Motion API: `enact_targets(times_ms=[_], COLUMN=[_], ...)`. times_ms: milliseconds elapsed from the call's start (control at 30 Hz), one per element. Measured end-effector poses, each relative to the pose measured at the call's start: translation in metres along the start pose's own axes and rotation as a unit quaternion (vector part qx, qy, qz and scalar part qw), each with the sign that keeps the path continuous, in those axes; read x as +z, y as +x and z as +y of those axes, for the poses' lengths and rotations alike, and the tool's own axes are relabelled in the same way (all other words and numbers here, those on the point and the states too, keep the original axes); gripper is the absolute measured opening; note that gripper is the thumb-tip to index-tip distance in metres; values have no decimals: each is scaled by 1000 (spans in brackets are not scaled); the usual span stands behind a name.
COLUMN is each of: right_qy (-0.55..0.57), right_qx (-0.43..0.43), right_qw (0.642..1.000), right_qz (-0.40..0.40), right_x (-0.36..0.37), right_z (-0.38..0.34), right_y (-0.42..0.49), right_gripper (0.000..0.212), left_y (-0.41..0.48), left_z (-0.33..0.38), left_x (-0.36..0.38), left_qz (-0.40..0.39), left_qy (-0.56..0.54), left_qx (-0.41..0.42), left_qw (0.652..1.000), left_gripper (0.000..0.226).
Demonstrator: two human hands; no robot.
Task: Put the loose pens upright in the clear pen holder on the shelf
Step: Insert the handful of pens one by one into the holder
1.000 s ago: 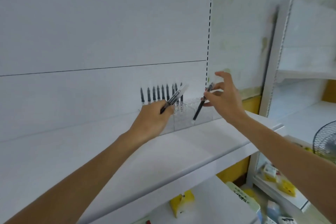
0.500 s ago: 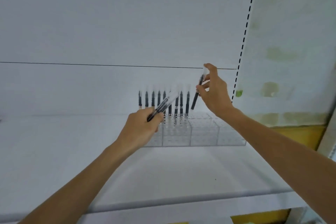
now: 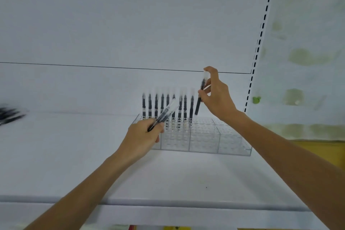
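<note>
Right hand's (image 3: 218,99) pinched black pen (image 3: 197,106) now steeper; left hand's (image 3: 142,138) gripped clear-capped pen (image 3: 168,111) slanted.

Both arms stretched forward; left hand (image 3: 142,137) fisted round slanted pen (image 3: 166,112), right hand (image 3: 219,98) higher, seemingly pinching second pen (image 3: 198,105).

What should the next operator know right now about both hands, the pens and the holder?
Right hand: pinches a black pen nearly upright, its lower end just above the clear pen holder, right of the standing row.
Left hand: grips a tilted pen, possibly more than one, in front of that row.
Done: a row of pens stands along the holder's back edge.
Left: seat the right hand's pen, then the left's. Blurred loose pens lie on the shelf at far left.
</note>
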State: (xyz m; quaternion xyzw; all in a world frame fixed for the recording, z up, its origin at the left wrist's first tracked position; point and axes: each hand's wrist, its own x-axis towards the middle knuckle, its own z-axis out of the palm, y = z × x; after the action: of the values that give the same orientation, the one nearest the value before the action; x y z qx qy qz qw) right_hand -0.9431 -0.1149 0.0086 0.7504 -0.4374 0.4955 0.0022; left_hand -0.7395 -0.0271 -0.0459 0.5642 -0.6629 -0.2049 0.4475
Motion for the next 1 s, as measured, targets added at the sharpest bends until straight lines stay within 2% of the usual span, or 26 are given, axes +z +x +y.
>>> enact_targets(times_ms=[67, 200, 267, 333, 467, 533, 633, 733, 933, 1000], right_qy=[-2, -68, -89, -87, -125, -42, 138, 201, 294, 343], right_qx=[7, 18, 3, 7, -41, -32, 47, 70, 117, 150], right_qw=[1000, 990, 986, 990, 991, 998, 987, 968, 945, 927], right_qz=[-5, -125, -140, -111, 19, 33, -64, -134, -88, -17], right_x=[-3, 6, 14, 14, 8, 3, -8, -9, -22, -30], right_z=[2, 8, 13, 15, 9, -7, -34, -45, -48, -45], right_y=[-3, -18, -23, -20, -14, -15, -21, -29, -28, -20], right_gripper=[53, 57, 57, 53, 49, 41, 21, 33, 47, 43], left_y=[-3, -3, -1, 0, 1, 2, 6, 9, 5, 1], left_z=[0, 5, 8, 10, 13, 18, 28, 39, 46, 40], left_x=[4, 4, 3, 3, 4, 8, 20, 32, 41, 39], left_qz=[-6, -14, -11, -10, -5, 2, 6, 0, -27, -31], left_qy=[2, -2, -9, -13, -27, -46, -83, -130, -151, -138], left_qx=[-1, -6, -10, -8, -3, 1, 5, 1, 0, 1], left_qw=[1000, 1000, 1000, 1000, 1000, 999, 997, 991, 988, 990], left_gripper=[27, 27, 28, 28, 27, 27, 25, 28, 29, 27])
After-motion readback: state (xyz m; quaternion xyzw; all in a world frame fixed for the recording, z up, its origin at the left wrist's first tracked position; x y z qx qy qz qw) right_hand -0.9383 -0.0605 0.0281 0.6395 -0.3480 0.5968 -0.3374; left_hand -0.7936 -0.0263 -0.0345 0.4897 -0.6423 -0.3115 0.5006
